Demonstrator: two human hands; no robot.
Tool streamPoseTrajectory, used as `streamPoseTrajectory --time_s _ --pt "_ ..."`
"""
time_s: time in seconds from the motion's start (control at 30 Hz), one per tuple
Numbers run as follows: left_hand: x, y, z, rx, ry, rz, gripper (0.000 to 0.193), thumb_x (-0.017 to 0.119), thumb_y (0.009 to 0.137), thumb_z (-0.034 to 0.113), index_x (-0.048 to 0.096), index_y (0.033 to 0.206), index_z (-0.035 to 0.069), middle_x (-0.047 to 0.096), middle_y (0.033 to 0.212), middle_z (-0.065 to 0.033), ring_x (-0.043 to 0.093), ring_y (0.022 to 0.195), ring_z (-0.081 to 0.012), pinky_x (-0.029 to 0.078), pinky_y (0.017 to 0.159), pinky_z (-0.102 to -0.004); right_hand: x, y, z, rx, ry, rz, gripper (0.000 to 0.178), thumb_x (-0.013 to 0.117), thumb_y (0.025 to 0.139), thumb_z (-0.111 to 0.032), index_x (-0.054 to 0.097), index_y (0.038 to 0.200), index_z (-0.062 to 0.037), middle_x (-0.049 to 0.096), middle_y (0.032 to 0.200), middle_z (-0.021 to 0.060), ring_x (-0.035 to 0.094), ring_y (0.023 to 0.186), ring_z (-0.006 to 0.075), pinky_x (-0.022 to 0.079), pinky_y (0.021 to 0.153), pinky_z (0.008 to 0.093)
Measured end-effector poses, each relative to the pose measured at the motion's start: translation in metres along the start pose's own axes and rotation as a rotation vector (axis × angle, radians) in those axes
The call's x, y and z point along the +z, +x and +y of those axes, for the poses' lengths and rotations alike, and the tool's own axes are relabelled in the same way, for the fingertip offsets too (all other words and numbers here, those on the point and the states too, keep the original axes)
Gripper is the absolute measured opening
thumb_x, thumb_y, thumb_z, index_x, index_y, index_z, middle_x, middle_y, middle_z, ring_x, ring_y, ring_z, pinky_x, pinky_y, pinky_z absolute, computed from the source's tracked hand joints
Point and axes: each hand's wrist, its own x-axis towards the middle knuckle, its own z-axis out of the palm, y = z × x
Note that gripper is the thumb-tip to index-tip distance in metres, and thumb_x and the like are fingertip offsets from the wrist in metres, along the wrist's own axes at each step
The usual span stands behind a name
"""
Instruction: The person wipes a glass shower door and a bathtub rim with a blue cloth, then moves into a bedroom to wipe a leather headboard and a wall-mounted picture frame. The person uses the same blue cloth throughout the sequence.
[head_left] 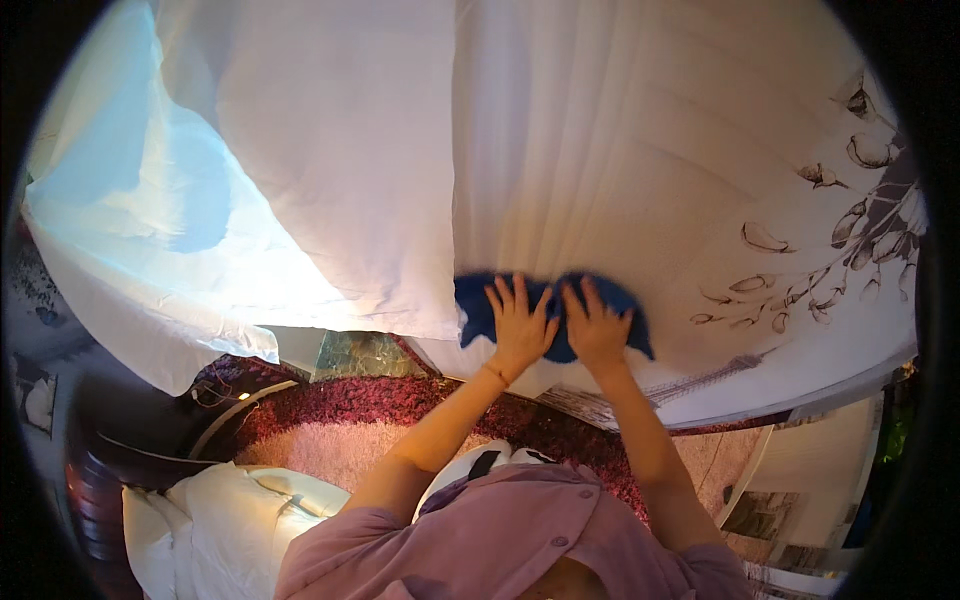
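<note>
My left hand (523,328) lies flat with its fingers spread, palm down on a dark blue cloth (477,308). Close beside it, my right hand (598,326) presses on the same cloth, fingers also stretched and apart. The cloth lies spread across the near part of a large white printed fabric (660,220), bunched a little between the two hands. What supports the fabric is hidden. A plain white sheet (370,170) overlaps it on the left, its edge meeting the left end of the blue cloth. Soft creases run away from my hands.
Bright light falls on the sheet's left fold, which hangs over the edge. A red and pink shaggy rug (330,415) covers the floor below. At the lower left, white bedding (215,520) lies beside a dark leather-like seat (115,500).
</note>
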Motion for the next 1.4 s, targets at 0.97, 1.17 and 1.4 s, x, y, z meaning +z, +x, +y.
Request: streamPoseTrajectory --time_s 0.97,1.17,1.4 --pt "0.02 -0.085 -0.055 0.168 -0.048 -0.347 0.032 0.072 0.079 0.043 0.066 0.088 0.013 0.059 0.102 -0.0105 0.057 0.108 -0.0364 0.04 0.071 -0.0531 0.015 -0.103 -0.013 -0.019 0.068 -0.258 0.055 0.064 0.084 -0.015 0.059 0.138 -0.0253 0.062 0.133 -0.002 0.057 0.066 0.0167 0.052 0.065 0.0369" --pt "-0.022 0.041 -0.01 0.132 0.039 -0.153 0.047 0.071 0.077 0.044 0.07 0.115 0.018 0.047 0.134 -0.0227 0.038 0.12 -0.0622 0.031 0.09 -0.0719 -0.028 0.012 0.0 0.212 0.011 0.063 0.048 0.066 0.087 -0.034 0.063 0.133 -0.0255 0.052 0.143 0.0096 0.056 0.088 0.0308 0.041 0.084 0.0562" --pt "-0.049 0.12 -0.001 0.21 0.161 0.305 0.064 0.063 0.082 0.055 0.057 0.131 0.013 0.036 0.147 -0.0258 0.015 0.134 -0.0674 0.015 0.098 -0.079 -0.046 0.082 0.027 0.21 -0.103 0.315 0.045 0.061 0.085 -0.03 0.067 0.129 -0.0257 0.052 0.145 0.013 0.055 0.101 0.0326 0.032 0.093 0.0615"
